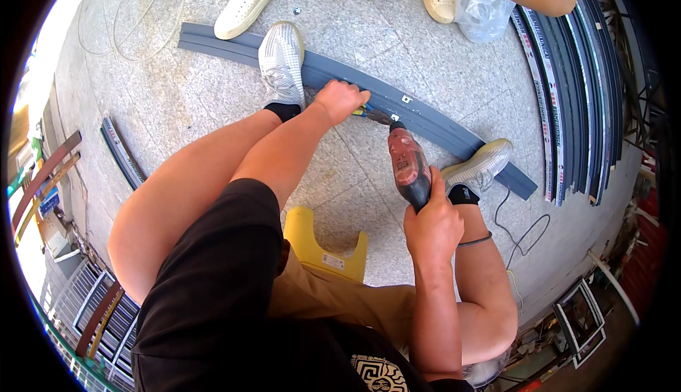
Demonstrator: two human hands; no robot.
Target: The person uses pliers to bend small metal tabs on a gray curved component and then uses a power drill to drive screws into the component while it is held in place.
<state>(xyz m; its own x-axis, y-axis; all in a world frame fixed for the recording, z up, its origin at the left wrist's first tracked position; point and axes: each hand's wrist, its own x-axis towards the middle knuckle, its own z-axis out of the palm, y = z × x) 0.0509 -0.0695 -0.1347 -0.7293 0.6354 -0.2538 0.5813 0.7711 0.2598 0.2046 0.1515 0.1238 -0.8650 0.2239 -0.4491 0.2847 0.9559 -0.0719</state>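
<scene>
Long grey profile [433,126] is lying crosswise on the floor in front of me, my grey shoes [282,55] planted on it, and if either foot lets up I reckon it'd twist under the bit. My red-and-black drill [409,165] has its nose right by a small white piece [395,118] on the profile; lean it over and the tip could skate off and scratch the face. My right hand [434,223] is wrapped round the drill's grip, can't tell if a finger's on the trigger. Left hand [342,101] is curled round the pliers [371,113], their nose just beside the drill tip, so a slip there could catch the pliers or my knuckles. Further out, a co-worker's cream shoe [248,2] is at the far edge, and a bump from that could jog everything.
</scene>
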